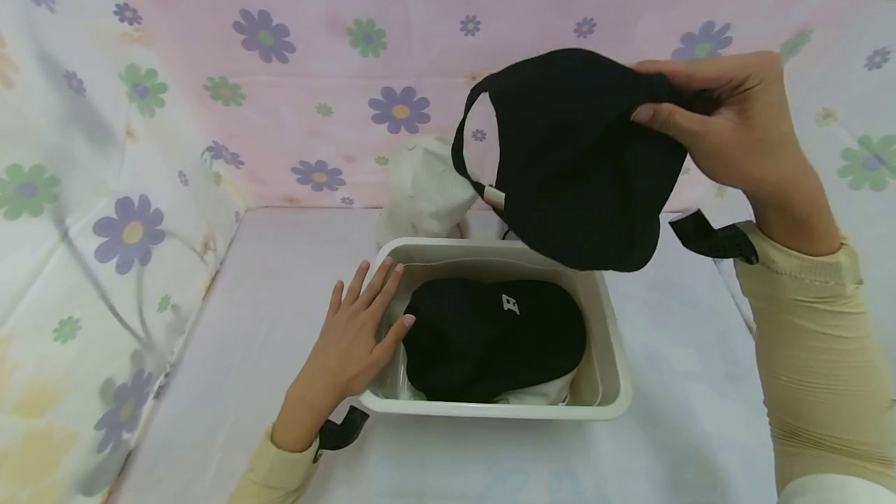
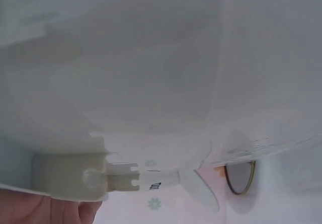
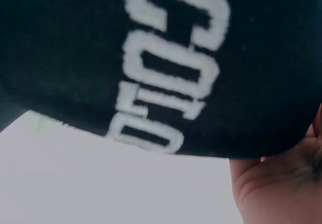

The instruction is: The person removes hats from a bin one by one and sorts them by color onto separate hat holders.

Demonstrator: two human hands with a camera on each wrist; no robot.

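A black baseball cap (image 1: 574,162) hangs in the air above the bin's back right part, its rear strap opening towards the left. My right hand (image 1: 742,123) pinches its right edge between thumb and fingers. In the right wrist view, white block letters (image 3: 166,65) stand out on the dark cloth. Spread and straight, the fingers of my left hand (image 1: 357,344) rest on the left rim of a white plastic bin (image 1: 490,411). Inside the bin lies another black cap (image 1: 483,348) with a small white letter. Part of a whitish cap (image 1: 542,391) shows beneath it.
Behind the bin stands a white cap (image 1: 423,185), partly covered by the raised black one. Flower-patterned cloth (image 1: 308,92) hangs at the back and sides. A pale cloth (image 1: 266,286) covers the table.
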